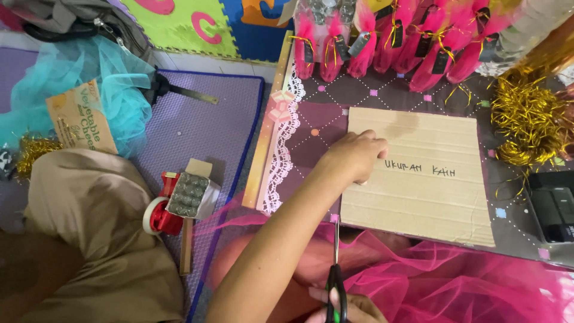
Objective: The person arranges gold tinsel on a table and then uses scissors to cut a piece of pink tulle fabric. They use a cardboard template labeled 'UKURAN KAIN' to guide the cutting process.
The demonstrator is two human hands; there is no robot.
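Here the left hand (pixel 354 157) lies palm-down with fingers curled on the near-left part of a flat rectangular sheet of brown corrugated cardboard (pixel 418 179), pressing it down without grasping anything; a short handwritten line runs just to the right of its knuckles. The cardboard rests on a sheet of bright pink tulle netting (pixel 454 281), which spills out from under its near edge toward the person. The right hand (pixel 347 308), at the bottom edge of view and partly cut off, is closed on the black handles of a pair of scissors (pixel 335 269), whose thin blades point straight up toward the cardboard's near-left corner, the tips just beside that edge. To the left of the cardboard runs a long wooden strip trimmed with white lace (pixel 275 143), close by the left forearm. Beyond the far edge stands a row of pink wrapped favour bundles with dark tags (pixel 388 45); a heap of gold tinsel (pixel 526 119) crowds the right side, with a black device (pixel 553 206) near the right corner. On the purple mat (pixel 203 125) farther left lie a red tape dispenser (pixel 160 206) and turquoise netting (pixel 89 84).
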